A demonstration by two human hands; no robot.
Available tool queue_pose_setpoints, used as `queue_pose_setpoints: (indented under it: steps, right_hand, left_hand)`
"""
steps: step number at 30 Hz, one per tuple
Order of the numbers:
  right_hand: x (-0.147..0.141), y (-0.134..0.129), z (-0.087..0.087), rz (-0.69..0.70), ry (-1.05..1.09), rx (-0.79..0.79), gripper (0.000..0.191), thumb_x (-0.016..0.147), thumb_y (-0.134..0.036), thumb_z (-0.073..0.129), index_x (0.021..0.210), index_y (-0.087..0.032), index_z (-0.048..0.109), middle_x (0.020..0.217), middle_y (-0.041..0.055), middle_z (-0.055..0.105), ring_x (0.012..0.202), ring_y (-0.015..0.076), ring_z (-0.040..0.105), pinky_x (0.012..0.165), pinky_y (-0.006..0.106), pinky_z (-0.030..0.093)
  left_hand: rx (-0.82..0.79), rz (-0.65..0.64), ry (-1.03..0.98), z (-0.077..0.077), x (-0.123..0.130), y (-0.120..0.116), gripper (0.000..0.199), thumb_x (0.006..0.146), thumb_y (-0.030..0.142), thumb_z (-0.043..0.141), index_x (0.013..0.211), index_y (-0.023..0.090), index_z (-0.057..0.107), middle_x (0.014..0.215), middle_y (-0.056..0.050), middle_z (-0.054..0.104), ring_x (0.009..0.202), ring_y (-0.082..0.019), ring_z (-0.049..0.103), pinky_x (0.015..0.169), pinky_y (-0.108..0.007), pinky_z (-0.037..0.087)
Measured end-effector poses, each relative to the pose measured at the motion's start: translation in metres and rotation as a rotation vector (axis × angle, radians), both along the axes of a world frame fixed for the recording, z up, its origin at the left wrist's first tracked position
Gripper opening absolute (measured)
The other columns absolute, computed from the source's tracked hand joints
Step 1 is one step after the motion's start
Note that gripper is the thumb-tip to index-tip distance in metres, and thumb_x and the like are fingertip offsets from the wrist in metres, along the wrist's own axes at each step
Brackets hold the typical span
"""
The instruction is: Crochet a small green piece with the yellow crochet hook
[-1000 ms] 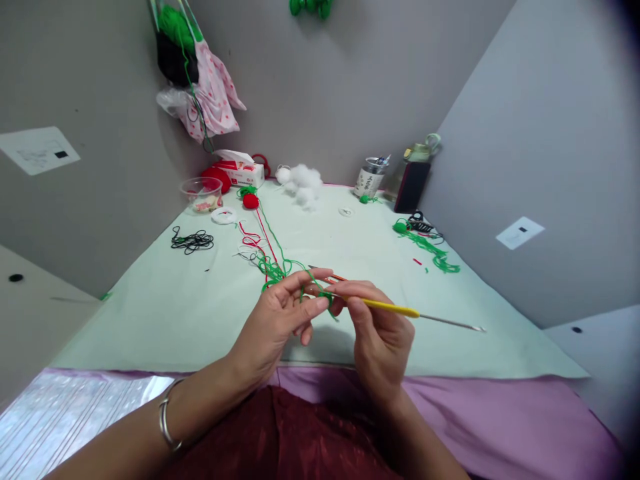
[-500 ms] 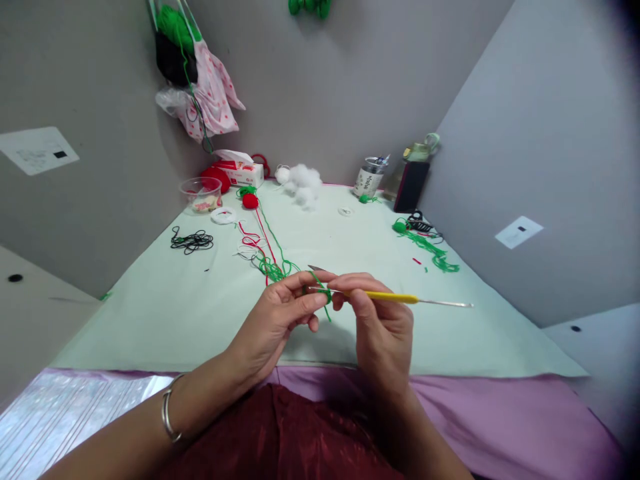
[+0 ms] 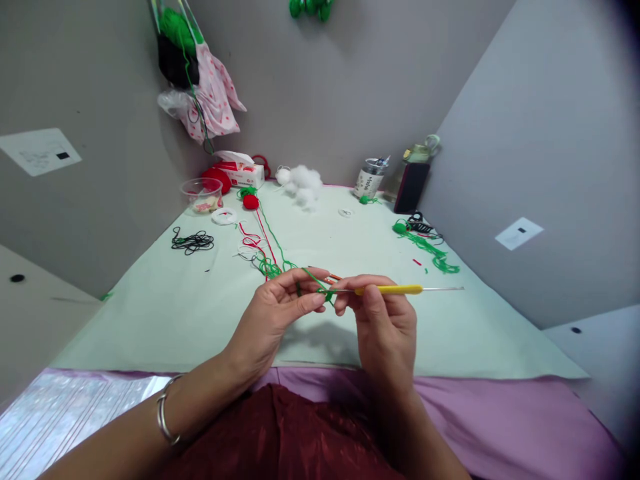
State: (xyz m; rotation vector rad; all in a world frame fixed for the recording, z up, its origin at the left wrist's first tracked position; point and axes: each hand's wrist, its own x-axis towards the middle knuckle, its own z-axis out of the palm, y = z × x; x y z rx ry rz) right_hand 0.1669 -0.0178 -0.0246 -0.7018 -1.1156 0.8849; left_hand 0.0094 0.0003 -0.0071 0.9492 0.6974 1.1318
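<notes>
Left hand: thumb and fingers pinched together on the small green crochet piece; a green strand runs over the forefinger.
Right hand: closed around the yellow grip of the crochet hook, like a pen.
Crochet hook: roughly level, near tip at the green crochet piece (whether it is through a loop, I can't tell from where I stand), other metal end pointing right.
Small green crochet piece: between the two hands, above the near part of the table.
Behind the hands: green yarn tangle on the table, partly hidden; an orange-edged item, mostly covered.
Table, left side: black cord in loose coils; clear tub beyond it, near the tissue box.
Table, middle back: red yarn ball; white stuffing by the wall.
Table, right side: pen can, dark phone leaning upright against a bottle, green yarn strands in front.
</notes>
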Motion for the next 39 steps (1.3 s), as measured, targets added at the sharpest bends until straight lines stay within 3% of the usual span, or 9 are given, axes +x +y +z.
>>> queue_pose_setpoints:
  steps: [6, 13, 20, 28, 35, 39]
  right_hand:
    - [0.001, -0.002, 0.0, -0.036, -0.075, 0.079, 0.022, 0.108, -0.029, 0.056, 0.101, -0.023, 0.076, 0.095, 0.0035, 0.08, 0.072, 0.0143, 0.072, 0.067, 0.03, 0.062]
    - [0.002, -0.008, 0.0, -0.234, -0.344, 0.213, 0.022, 0.107, -0.021, 0.055, 0.105, -0.024, 0.077, 0.097, 0.002, 0.078, 0.071, 0.0143, 0.071, 0.073, 0.035, 0.06]
    - [0.005, -0.007, 0.0, -0.193, -0.473, 0.378, 0.026, 0.105, -0.012, 0.053, 0.113, -0.025, 0.074, 0.097, 0.0039, 0.08, 0.089, 0.0193, 0.076, 0.079, 0.038, 0.063]
    - [0.006, -0.01, -0.006, -0.285, -0.679, 0.487, 0.022, 0.102, -0.013, 0.058, 0.114, -0.023, 0.073, 0.103, 0.0087, 0.081, 0.096, 0.022, 0.079, 0.08, 0.038, 0.066]
    - [0.005, -0.008, -0.005, -0.209, -0.586, 0.402, 0.022, 0.104, -0.013, 0.055, 0.107, -0.024, 0.074, 0.095, 0.0059, 0.081, 0.094, 0.0221, 0.079, 0.083, 0.04, 0.065]
    - [0.003, -0.007, -0.011, -0.278, -0.576, 0.441, 0.026, 0.103, -0.011, 0.057, 0.115, -0.026, 0.075, 0.097, 0.0047, 0.081, 0.094, 0.0212, 0.079, 0.084, 0.039, 0.065]
  left_hand:
    - [0.015, 0.029, 0.033, 0.005, -0.001, -0.001, 0.023, 0.079, 0.024, 0.091, 0.102, 0.024, 0.085, 0.082, 0.003, 0.068, 0.076, -0.012, 0.064, 0.078, -0.025, 0.052]
    - [0.114, 0.053, 0.133, 0.006, -0.003, -0.001, 0.021, 0.082, 0.027, 0.089, 0.102, 0.023, 0.084, 0.076, 0.002, 0.069, 0.073, -0.014, 0.063, 0.074, -0.026, 0.051]
    - [0.122, 0.086, 0.185, 0.013, -0.005, -0.001, 0.024, 0.074, 0.021, 0.092, 0.096, 0.02, 0.084, 0.072, 0.002, 0.07, 0.071, -0.013, 0.061, 0.068, -0.022, 0.05]
    - [0.186, 0.174, 0.273, 0.015, -0.004, -0.003, 0.021, 0.069, 0.015, 0.093, 0.087, 0.022, 0.085, 0.071, 0.001, 0.071, 0.068, -0.014, 0.063, 0.068, -0.024, 0.051]
    - [0.182, 0.149, 0.29, 0.013, -0.005, -0.003, 0.022, 0.071, 0.017, 0.091, 0.092, 0.022, 0.086, 0.071, 0.001, 0.07, 0.069, -0.016, 0.064, 0.07, -0.027, 0.052]
    - [0.145, 0.098, 0.211, 0.008, -0.006, -0.003, 0.028, 0.074, 0.019, 0.092, 0.1, 0.022, 0.086, 0.072, 0.001, 0.069, 0.07, -0.014, 0.062, 0.069, -0.025, 0.05]
